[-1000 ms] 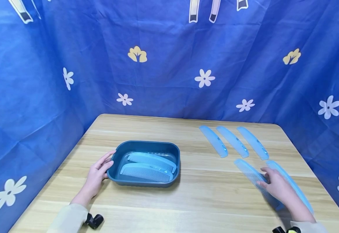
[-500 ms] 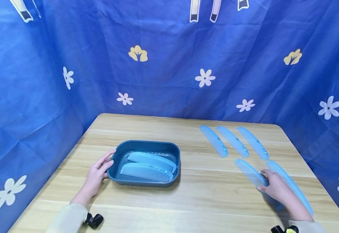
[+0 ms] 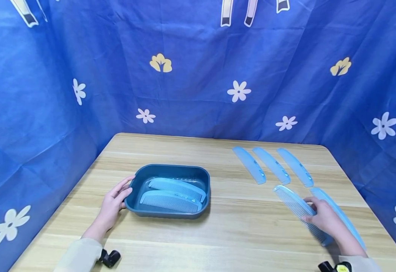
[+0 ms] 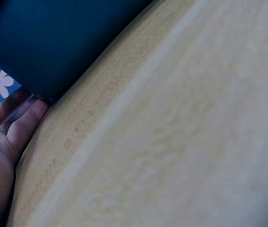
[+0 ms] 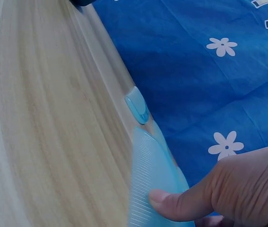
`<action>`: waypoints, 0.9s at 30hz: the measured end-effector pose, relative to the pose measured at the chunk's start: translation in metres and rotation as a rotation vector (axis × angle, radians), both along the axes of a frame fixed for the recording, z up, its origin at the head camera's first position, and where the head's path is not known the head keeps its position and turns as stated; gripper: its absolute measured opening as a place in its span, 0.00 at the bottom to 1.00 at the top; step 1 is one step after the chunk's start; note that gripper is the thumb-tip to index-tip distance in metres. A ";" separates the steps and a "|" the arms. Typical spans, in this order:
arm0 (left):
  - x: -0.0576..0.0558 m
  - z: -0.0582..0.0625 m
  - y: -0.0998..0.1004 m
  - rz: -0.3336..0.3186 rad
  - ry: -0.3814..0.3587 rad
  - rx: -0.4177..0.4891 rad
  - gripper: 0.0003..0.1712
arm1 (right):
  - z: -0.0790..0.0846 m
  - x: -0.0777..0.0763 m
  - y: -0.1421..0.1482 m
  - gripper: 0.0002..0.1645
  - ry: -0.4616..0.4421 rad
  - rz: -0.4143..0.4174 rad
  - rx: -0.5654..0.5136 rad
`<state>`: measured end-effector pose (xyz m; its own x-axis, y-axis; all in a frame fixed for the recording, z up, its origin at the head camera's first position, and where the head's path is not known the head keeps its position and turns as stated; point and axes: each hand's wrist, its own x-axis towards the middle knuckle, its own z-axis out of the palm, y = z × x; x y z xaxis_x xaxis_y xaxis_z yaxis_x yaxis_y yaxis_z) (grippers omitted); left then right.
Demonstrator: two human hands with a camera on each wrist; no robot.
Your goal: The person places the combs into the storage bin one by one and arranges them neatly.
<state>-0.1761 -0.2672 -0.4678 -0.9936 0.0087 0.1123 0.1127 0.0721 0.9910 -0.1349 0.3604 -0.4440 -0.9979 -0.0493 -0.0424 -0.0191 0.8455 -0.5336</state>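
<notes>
Nearest, at the right, the right hand [image 3: 323, 218] pinches a comb [image 3: 293, 203] near mid-length, its thumb across one face and the other fingers mostly hidden behind. That hold seems chosen to balance a long, light piece. The comb slants over the surface [image 3: 232, 234], one end pointing away from the person; I cannot tell whether any edge touches down. It is pale, see-through blue, with a smoothly bowed back and one long row of fine teeth facing left. Just beside it lies a second comb [image 3: 342, 215], roughly parallel, partly covered by the arm.

Across to the left, the left hand [image 3: 112, 202] rests against the end of a dark blue tub [image 3: 170, 215], its fingers loosely spread on rim and wall rather than wrapped round, probably to stop it sliding. Inside, a front comb [image 3: 170, 201] and a back comb [image 3: 177, 185] lie with teeth toward the person, so close I cannot tell if they overlap.

Farther off at the right, a left comb [image 3: 249, 165], middle comb [image 3: 271, 165] and right comb [image 3: 295, 167] slant in a row, apart, perhaps so each lifts singly. Behind the surface hangs a patterned blue cloth [image 3: 198, 75].
</notes>
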 end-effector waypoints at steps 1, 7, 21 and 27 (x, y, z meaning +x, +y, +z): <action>0.000 0.000 0.000 0.000 -0.002 0.002 0.26 | 0.001 0.000 0.000 0.32 0.002 -0.002 -0.010; 0.000 -0.002 0.000 -0.003 0.002 0.016 0.26 | 0.007 0.003 0.001 0.26 -0.027 -0.024 -0.042; -0.001 -0.003 -0.002 0.006 -0.007 -0.010 0.27 | 0.010 0.006 -0.003 0.24 0.082 -0.054 -0.064; -0.001 -0.003 -0.002 0.010 -0.012 -0.033 0.27 | 0.013 0.007 -0.008 0.23 0.124 -0.081 -0.075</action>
